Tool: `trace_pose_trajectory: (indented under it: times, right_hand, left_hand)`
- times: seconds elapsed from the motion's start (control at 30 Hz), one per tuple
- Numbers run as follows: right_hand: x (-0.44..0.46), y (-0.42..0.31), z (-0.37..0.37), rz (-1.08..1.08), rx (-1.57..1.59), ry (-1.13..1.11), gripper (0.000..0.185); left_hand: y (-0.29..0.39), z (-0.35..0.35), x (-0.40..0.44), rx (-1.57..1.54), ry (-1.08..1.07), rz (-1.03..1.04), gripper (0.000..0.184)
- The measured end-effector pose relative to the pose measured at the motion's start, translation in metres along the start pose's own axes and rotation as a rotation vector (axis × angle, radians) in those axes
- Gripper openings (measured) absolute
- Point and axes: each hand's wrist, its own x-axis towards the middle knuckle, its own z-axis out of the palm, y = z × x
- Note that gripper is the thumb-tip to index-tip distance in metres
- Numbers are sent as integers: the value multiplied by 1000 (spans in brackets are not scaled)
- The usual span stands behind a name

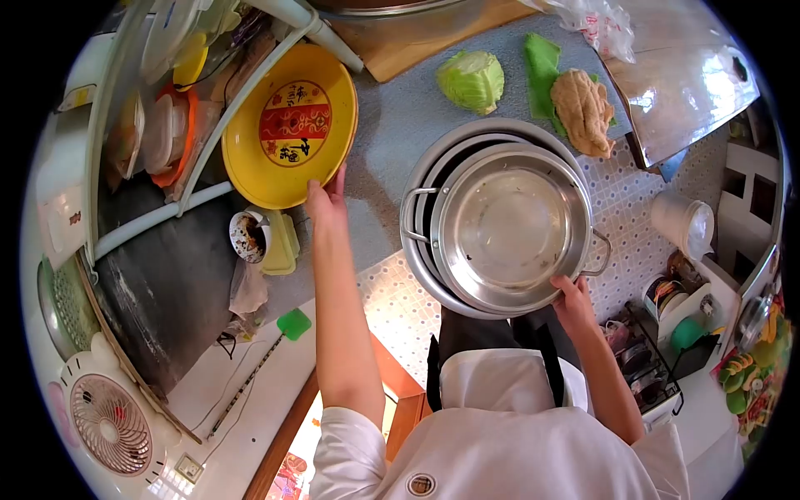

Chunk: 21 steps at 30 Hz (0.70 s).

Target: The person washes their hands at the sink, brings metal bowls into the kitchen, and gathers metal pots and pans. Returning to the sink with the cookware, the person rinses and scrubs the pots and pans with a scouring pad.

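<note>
My left hand (327,197) is closed on the lower right rim of a yellow basin (337,104) with a red printed label in its middle. The basin is tilted up beside a rack's pale bars. My right hand (573,303) grips the near rim of a two-handled steel pot (517,221), by its right handle. That pot sits nested in a dark-looking vessel and a larger grey metal basin (417,271), in front of my body. Beyond the stack, a cabbage (472,82) lies on the grey countertop (383,125).
A green cloth (542,67) and a brown cloth (582,112) lie at the counter's right end. A small bowl (249,236) stands near the rack. Left are a fan (108,429) and a green fly swatter (293,324). A dish rack (646,358) stands right.
</note>
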Motion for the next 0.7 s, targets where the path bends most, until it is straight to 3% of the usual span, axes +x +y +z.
trace_pose_trajectory:
  times: [0.53,0.7]
  right_hand:
    - [2,-16,-20,-40,-18,-34,41]
    - [-1,-23,-17,-40,-44,-17,43]
  left_hand:
    - [12,-10,-28,-56,-108,-32,42]
    - [9,-13,-23,-119,-102,-80,38]
